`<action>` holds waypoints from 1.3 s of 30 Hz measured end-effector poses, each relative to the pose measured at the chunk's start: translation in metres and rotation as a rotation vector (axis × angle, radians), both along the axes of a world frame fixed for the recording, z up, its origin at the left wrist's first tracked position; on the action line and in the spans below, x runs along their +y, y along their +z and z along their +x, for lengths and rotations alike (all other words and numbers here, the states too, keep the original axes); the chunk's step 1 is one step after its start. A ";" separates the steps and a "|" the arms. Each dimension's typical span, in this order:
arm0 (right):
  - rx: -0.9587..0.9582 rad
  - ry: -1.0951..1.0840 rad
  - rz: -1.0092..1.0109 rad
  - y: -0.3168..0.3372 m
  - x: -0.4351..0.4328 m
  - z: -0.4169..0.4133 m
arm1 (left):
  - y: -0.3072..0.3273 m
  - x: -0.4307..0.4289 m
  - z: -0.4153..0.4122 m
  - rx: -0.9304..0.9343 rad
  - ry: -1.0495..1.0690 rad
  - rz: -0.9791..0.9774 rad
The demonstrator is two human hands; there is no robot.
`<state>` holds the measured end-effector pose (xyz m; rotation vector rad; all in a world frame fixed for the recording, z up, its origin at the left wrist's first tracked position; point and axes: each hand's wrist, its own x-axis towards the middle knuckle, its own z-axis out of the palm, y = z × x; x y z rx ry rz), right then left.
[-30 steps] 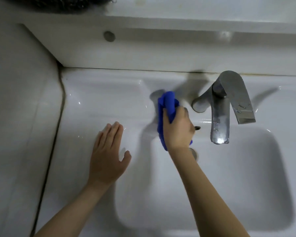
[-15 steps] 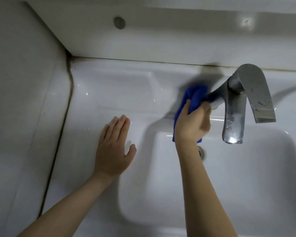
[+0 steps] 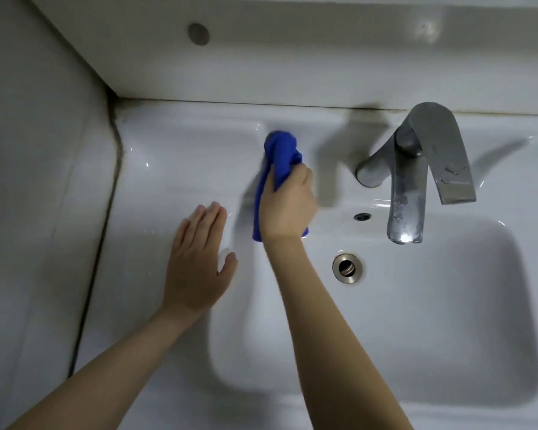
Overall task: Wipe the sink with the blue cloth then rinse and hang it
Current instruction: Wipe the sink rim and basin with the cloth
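Blue cloth (image 3: 278,156) gripped by R hand (image 3: 288,206), pressed on sink (image 3: 180,169) ledge.

A plain, deep blue cloth (image 3: 279,155) stands out against a glossy white sink (image 3: 184,156). On the right, the faucet (image 3: 429,141) is dull silver-grey with pale water spots. The drain (image 3: 347,268) has a silver ring and a dark centre. Pale grey wall tiles (image 3: 38,150) on the left meet a dark brown seam (image 3: 105,212).

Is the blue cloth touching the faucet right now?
Apart. The head view shows a stretch of bare white sink ledge between the blue cloth, gripped by the right hand, and the faucet base.
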<state>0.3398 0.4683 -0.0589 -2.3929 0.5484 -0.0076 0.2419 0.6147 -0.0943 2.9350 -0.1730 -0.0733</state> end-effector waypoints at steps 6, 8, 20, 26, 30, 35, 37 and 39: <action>-0.064 -0.318 -0.152 -0.011 -0.084 -0.015 | -0.001 -0.001 0.001 -0.022 0.022 -0.028; -0.028 -0.249 -0.128 -0.006 -0.053 0.007 | -0.001 -0.001 0.001 -0.020 0.011 -0.024; -0.078 -0.149 0.304 -0.031 -0.063 -0.072 | 0.000 -0.002 0.001 -0.040 0.022 -0.067; 0.077 -0.361 0.868 -0.021 -0.059 -0.109 | -0.001 0.001 0.000 -0.061 0.022 -0.113; 0.304 -0.493 1.141 0.009 -0.078 -0.139 | 0.007 -0.001 -0.001 -0.016 0.042 -0.124; 0.399 -0.506 1.223 0.061 -0.113 -0.177 | 0.031 -0.006 -0.005 0.136 0.111 -0.233; 0.383 -0.526 1.302 0.078 -0.126 -0.191 | 0.058 -0.018 -0.004 0.209 0.205 -0.388; 0.341 -0.544 1.365 0.095 -0.135 -0.203 | 0.087 -0.033 -0.008 0.195 0.189 -0.481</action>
